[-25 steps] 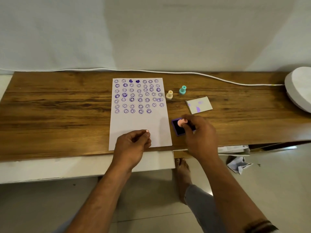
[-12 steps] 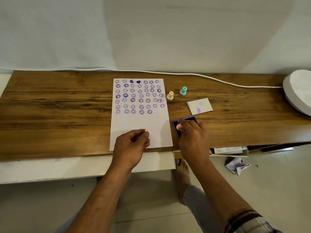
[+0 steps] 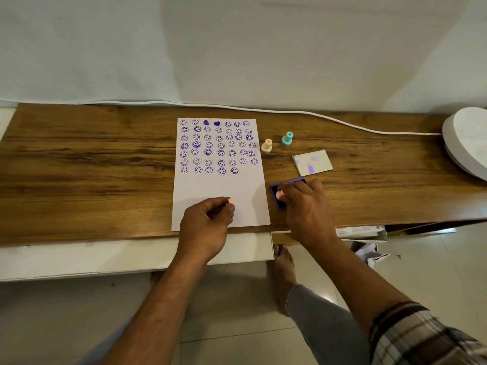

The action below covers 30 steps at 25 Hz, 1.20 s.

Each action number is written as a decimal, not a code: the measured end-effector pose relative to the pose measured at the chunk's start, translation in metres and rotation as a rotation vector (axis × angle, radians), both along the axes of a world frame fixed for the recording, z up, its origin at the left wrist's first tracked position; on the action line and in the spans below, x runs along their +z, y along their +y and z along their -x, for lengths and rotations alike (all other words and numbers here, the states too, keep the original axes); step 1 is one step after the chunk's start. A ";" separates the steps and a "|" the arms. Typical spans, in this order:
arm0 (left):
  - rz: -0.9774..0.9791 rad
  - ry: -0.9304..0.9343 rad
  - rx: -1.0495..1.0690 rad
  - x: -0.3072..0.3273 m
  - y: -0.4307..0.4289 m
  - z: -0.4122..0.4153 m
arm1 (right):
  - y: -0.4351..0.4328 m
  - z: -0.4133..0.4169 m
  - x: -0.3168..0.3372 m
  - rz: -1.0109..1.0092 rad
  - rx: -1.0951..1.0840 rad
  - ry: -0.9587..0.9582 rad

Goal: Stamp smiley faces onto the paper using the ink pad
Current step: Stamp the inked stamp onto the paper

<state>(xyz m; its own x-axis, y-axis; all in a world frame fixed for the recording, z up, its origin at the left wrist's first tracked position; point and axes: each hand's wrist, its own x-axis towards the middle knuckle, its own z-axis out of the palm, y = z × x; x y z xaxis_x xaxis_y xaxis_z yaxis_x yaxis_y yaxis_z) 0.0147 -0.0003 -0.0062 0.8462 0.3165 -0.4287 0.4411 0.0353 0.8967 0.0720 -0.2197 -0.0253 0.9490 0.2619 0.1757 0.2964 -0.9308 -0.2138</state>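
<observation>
We see a sheet of paper (image 3: pixel 221 196) lying flat on a wooden table (image 3: pixel 92 164), its upper half filled with rows of purple smiley faces and two solid purple hearts in the top row; the lower half is blank. Our left hand (image 3: pixel 205 227) rests on the paper's lower edge, fingers curled in toward the thumb, and a small pink thing (image 3: pixel 230 200) shows at the fingertips, pinched there; we cannot tell what it is. Our right hand (image 3: pixel 305 209) is just right of the paper, closed around a pink stamp (image 3: pixel 279 194) that it presses down onto the dark purple ink pad (image 3: pixel 279 192). The pad sits on the table close beside the paper's right edge, partly covered by the fingers. Farther back, a cream stamp (image 3: pixel 267 146) stands upright just beside the paper and a teal stamp (image 3: pixel 287 139) stands near it to the right. A white card (image 3: pixel 312 162) smudged with purple lies between those stamps and the ink pad. A white cable (image 3: pixel 237 108) runs along the table's far edge toward a round white object (image 3: pixel 469 143) at the right.
</observation>
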 end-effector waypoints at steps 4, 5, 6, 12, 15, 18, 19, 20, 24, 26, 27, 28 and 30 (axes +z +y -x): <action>-0.005 -0.007 0.020 0.001 0.000 0.000 | 0.000 0.001 -0.005 -0.029 -0.029 -0.071; -0.009 -0.004 0.022 0.001 0.000 0.000 | 0.003 0.003 -0.007 -0.056 -0.061 -0.097; -0.014 0.001 0.019 0.001 -0.001 0.000 | 0.006 0.004 -0.009 -0.076 -0.093 -0.108; -0.197 -0.004 -0.053 0.004 0.002 0.000 | 0.005 0.004 -0.001 -0.091 -0.137 -0.012; -0.334 -0.012 -0.051 0.006 0.006 0.001 | 0.014 0.000 0.007 -0.257 -0.182 -0.024; -0.380 0.026 -0.062 0.006 0.007 0.001 | 0.041 -0.022 0.014 -0.324 -0.115 -0.059; -0.381 0.034 -0.066 0.006 0.007 0.002 | 0.050 -0.032 0.015 -0.301 -0.077 -0.056; -0.388 0.040 -0.072 0.007 0.007 0.003 | 0.057 -0.040 0.016 -0.258 -0.040 -0.052; -0.426 0.053 -0.083 0.006 0.007 0.002 | 0.071 -0.064 0.007 -0.070 0.077 -0.048; -0.433 0.056 -0.075 0.006 0.007 0.002 | 0.071 -0.067 0.001 -0.033 0.090 -0.060; -0.435 0.057 -0.073 0.006 0.007 0.002 | 0.072 -0.067 -0.001 -0.018 0.090 -0.067; -0.436 0.059 -0.073 0.007 0.007 0.002 | 0.072 -0.066 -0.003 -0.006 0.091 -0.074; -0.442 0.063 -0.076 0.007 0.006 0.002 | 0.074 -0.063 -0.005 0.008 0.093 -0.083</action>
<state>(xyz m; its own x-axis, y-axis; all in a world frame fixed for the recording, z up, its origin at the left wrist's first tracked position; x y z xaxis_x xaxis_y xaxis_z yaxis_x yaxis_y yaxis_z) 0.0131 0.0055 0.0007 0.8506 0.4189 -0.3178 0.4819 -0.3793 0.7898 0.1354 -0.1455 -0.0308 0.9028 0.3494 0.2506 0.3977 -0.9002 -0.1776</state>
